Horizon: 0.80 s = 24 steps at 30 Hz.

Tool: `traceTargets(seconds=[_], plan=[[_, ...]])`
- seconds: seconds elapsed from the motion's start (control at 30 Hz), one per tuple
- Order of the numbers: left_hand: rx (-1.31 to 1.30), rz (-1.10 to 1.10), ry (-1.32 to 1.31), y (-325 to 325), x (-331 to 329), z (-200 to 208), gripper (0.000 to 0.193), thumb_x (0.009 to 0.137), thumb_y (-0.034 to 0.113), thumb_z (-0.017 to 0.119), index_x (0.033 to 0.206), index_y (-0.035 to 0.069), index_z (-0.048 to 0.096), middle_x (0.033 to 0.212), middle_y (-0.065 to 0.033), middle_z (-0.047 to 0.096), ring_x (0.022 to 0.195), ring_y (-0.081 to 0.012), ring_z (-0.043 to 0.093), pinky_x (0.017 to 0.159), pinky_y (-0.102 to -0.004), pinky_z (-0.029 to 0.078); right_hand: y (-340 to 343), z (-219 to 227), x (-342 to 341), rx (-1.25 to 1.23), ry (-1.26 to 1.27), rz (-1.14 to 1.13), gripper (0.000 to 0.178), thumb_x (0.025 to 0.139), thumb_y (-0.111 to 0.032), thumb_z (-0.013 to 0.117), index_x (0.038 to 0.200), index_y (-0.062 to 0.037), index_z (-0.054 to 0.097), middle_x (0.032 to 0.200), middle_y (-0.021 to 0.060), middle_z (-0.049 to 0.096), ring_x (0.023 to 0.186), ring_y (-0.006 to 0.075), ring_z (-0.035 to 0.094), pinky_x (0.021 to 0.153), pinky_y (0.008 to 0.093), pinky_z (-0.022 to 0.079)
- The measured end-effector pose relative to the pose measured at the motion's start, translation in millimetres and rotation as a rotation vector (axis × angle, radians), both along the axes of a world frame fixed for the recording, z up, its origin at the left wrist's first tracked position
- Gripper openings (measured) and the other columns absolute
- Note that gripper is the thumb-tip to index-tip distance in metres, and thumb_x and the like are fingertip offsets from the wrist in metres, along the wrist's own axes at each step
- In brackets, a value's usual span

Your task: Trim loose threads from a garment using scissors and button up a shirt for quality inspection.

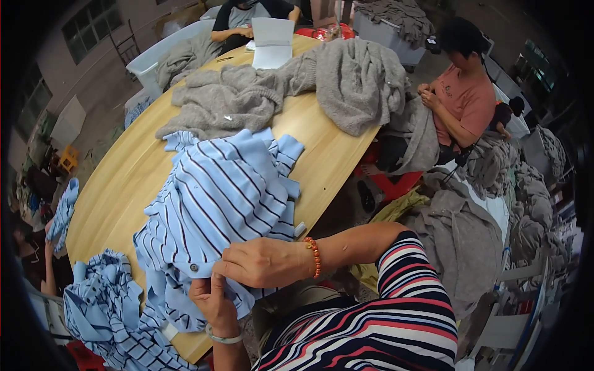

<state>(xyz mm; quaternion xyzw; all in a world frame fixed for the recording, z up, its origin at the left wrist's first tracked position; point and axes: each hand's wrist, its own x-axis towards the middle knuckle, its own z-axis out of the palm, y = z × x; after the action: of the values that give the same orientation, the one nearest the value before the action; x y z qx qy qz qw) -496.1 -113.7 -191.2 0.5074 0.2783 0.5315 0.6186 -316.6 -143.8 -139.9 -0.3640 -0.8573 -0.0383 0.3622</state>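
Observation:
A light blue knit garment (pixel 216 185) with dark and white stripes lies bunched at the near side of the table. Its plain light blue edge carries a dark round button (pixel 193 268). My left hand (pixel 213 303) pinches this edge from below, thumb up, just under the button. From the right, my right hand (pixel 263 263) reaches over the same edge with its fingers closed on the cloth near the button. Whether anything small, such as a thread, sits between my fingertips is hidden. A second blue striped garment (pixel 102 297) lies heaped at the left, over the table's edge.
On the wooden table (pixel 102 204) lie grey knit garments (pixel 359 83) beyond the blue one. A white open box (pixel 272 40) stands at the far end. One person (pixel 464 93) handles grey knitwear at the right; others sit at the far end and left. Grey knitwear (pixel 455 241) is piled right.

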Motion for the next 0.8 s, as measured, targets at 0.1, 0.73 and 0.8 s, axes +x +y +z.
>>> traceTargets(seconds=[0.1, 0.73, 0.8], plan=[[0.02, 0.031, 0.094, 2.9, 1.0, -0.2, 0.018, 0.089, 0.003, 0.064, 0.105, -0.006, 0.064, 0.098, -0.0075, 0.068, 0.087, -0.0113, 0.061, 0.08, -0.0246, 0.048, 1.0, -5.6, 1.3, -0.02, -0.005, -0.043, 0.022, 0.08, -0.01, 0.055, 0.098, 0.0037, 0.054, 0.082, 0.0113, 0.053, 0.075, 0.0242, 0.059, 0.063, 0.0307, 0.051], [0.264, -0.046, 0.661, -2.9, -8.7, 13.8, 0.023, 0.079, 0.004, 0.068, 0.096, -0.003, 0.053, 0.085, -0.0114, 0.059, 0.079, -0.0215, 0.058, 0.073, -0.0329, 0.046, 16.4, -17.4, 2.4, -0.167, -0.058, -0.005, 0.015, 0.077, -0.009, 0.059, 0.084, 0.0024, 0.054, 0.085, 0.015, 0.055, 0.075, 0.0291, 0.063, 0.063, 0.0352, 0.053], [0.484, 0.112, 0.906, -4.7, -3.7, 14.9, 0.024, 0.078, 0.005, 0.067, 0.093, -0.003, 0.051, 0.079, -0.0162, 0.056, 0.07, -0.0305, 0.055, 0.065, -0.0367, 0.043, 17.4, -17.6, 1.7, -0.189, -0.077, -0.005, 0.014, 0.077, -0.009, 0.059, 0.083, 0.0025, 0.054, 0.085, 0.0156, 0.056, 0.076, 0.0293, 0.063, 0.063, 0.0355, 0.053]])
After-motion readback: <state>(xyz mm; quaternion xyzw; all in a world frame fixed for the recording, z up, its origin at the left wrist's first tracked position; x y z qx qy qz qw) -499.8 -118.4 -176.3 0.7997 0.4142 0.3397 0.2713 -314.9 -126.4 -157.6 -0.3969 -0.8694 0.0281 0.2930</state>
